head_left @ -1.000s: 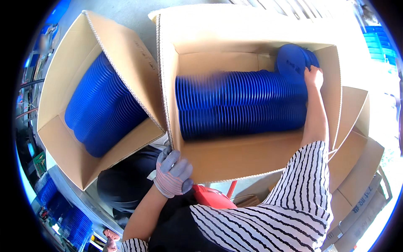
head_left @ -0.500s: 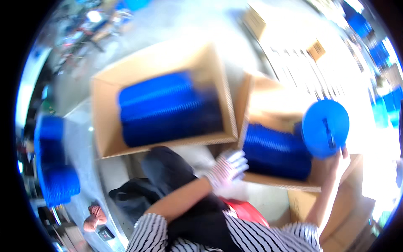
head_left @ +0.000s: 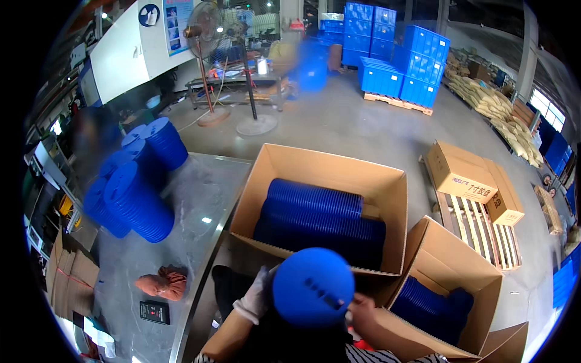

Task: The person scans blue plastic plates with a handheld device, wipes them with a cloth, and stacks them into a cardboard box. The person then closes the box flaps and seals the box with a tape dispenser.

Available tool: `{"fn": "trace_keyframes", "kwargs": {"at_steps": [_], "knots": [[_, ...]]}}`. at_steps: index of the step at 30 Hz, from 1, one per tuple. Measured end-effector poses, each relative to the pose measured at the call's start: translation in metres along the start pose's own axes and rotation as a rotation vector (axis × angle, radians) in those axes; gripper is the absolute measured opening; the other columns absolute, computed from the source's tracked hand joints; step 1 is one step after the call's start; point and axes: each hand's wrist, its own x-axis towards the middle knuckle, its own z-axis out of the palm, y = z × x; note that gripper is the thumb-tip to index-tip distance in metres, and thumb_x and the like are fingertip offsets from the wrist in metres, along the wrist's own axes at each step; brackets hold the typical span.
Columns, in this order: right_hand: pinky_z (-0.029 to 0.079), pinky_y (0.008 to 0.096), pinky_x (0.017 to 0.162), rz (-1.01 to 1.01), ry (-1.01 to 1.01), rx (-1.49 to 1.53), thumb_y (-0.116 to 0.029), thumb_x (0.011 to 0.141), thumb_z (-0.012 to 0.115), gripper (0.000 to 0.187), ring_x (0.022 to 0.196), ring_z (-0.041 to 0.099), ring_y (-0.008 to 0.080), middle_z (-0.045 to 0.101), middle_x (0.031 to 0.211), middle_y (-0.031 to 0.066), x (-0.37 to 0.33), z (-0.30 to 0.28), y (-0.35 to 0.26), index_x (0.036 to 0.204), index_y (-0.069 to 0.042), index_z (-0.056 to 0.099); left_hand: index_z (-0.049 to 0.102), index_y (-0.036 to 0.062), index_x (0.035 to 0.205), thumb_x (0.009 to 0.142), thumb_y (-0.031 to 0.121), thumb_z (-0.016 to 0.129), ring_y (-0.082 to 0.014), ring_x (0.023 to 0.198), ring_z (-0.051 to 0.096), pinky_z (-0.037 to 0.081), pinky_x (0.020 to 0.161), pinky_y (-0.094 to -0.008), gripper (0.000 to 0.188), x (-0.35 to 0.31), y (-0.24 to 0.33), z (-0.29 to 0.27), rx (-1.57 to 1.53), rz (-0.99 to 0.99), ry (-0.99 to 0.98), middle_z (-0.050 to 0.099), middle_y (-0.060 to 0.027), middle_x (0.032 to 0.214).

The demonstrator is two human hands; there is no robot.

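A round blue plastic disc [head_left: 311, 283] with a few small dark slots is held up in front of my body, its flat face toward me. My left hand [head_left: 253, 297], in a white glove, grips its left edge, with the fingertips partly hidden behind it. My bare right hand [head_left: 362, 307] pinches the lower right edge. Just beyond the disc stands an open cardboard box [head_left: 330, 158] with rows of stacked blue discs [head_left: 321, 212] lying on their sides. Nearer my right arm, a second open box [head_left: 493, 302] holds a shorter row of blue discs [head_left: 431, 307].
On the grey table [head_left: 200, 212] at left stand several tall stacks of blue discs [head_left: 138, 199], a brown cloth-like bundle [head_left: 164, 283] and a small black device [head_left: 155, 312]. Closed cartons [head_left: 463, 172] sit on a wooden pallet [head_left: 469, 227]. Farther off are standing fans [head_left: 245, 78] and blue crates [head_left: 402, 72].
My right hand has brought the disc from above the right box to in front of my body. The left hand, earlier empty, is now at the disc's left edge. The view has tilted up.
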Motion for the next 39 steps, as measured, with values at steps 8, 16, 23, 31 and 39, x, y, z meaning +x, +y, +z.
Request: {"fn": "trace_keyframes", "kwargs": {"at_steps": [8, 16, 23, 31, 39], "knots": [[0.046, 0.0416, 0.087, -0.312, -0.544, -0.639, -0.036, 0.092, 0.059, 0.038, 0.099, 0.057, 0.0375, 0.058, 0.102, 0.0213, -0.017, 0.065, 0.010, 0.105, 0.001, 0.060, 0.024, 0.0032, 0.154, 0.096, 0.051, 0.055, -0.0324, 0.136, 0.044, 0.036, 0.113, -0.0475, 0.080, -0.086, -0.020, -0.072, -0.142, -0.049, 0.233, 0.041, -0.0167, 0.151], [0.054, 0.0395, 0.084, -0.883, -1.053, -1.262, -0.019, 0.099, 0.046, 0.025, 0.101, 0.056, 0.0340, 0.051, 0.104, 0.0176, 0.002, 0.043, -0.023, 0.116, -0.005, 0.058, 0.033, 0.0038, 0.152, 0.091, 0.050, 0.062, -0.0297, 0.131, 0.049, 0.037, 0.112, -0.0451, 0.082, -0.064, -0.021, -0.080, -0.102, -0.147, 0.177, 0.048, -0.0147, 0.147], [0.055, 0.0369, 0.074, -0.340, -0.997, -1.366, -0.037, 0.098, 0.051, 0.034, 0.081, 0.067, 0.0293, 0.066, 0.081, 0.0152, 0.005, 0.046, -0.068, 0.102, -0.006, 0.065, 0.036, 0.0052, 0.150, 0.093, 0.050, 0.061, -0.0307, 0.130, 0.051, 0.038, 0.111, -0.0461, 0.077, -0.053, -0.020, -0.070, -0.099, -0.220, 0.179, 0.051, -0.0146, 0.143], [0.052, 0.0306, 0.053, 0.436, -0.829, -0.632, -0.035, 0.090, 0.067, 0.028, 0.061, 0.066, 0.0184, 0.067, 0.075, 0.0070, 0.006, 0.036, -0.039, 0.089, -0.007, 0.063, 0.034, 0.0036, 0.150, 0.095, 0.049, 0.058, -0.0327, 0.133, 0.047, 0.037, 0.113, -0.0483, 0.075, -0.053, -0.030, -0.075, -0.116, -0.164, 0.168, 0.047, -0.0173, 0.146], [0.053, 0.0274, 0.064, 0.435, -1.230, -0.651, -0.035, 0.092, 0.065, 0.029, 0.072, 0.066, 0.0160, 0.070, 0.086, 0.0093, 0.029, -0.001, -0.050, 0.094, -0.006, 0.064, 0.031, 0.0000, 0.151, 0.092, 0.052, 0.061, -0.0313, 0.137, 0.043, 0.036, 0.113, -0.0457, 0.084, -0.046, -0.022, -0.064, -0.091, -0.173, 0.030, 0.042, -0.0185, 0.150]]}}
